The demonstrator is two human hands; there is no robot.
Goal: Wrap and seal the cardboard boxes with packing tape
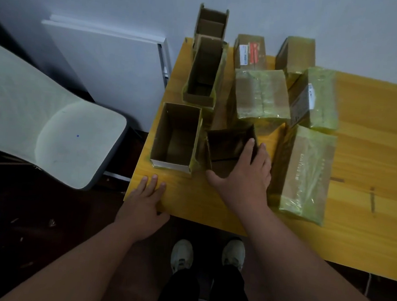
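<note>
Gripping the dark open box (228, 150) near the tabletop's (374, 132) front-left corner, right hand (243, 176) with fingers (249, 146) hooked over its far wall and thumb at the near edge, probably to pull it clear for taping. Resting flat on the front-left corner, left hand (146, 201), fingers straight and holding nothing, likely for balance. Standing along the left edge, three more open boxes (176, 136); crowding the back edge and middle, five wrapped boxes (262, 93), apparently sorted apart as finished.
</note>
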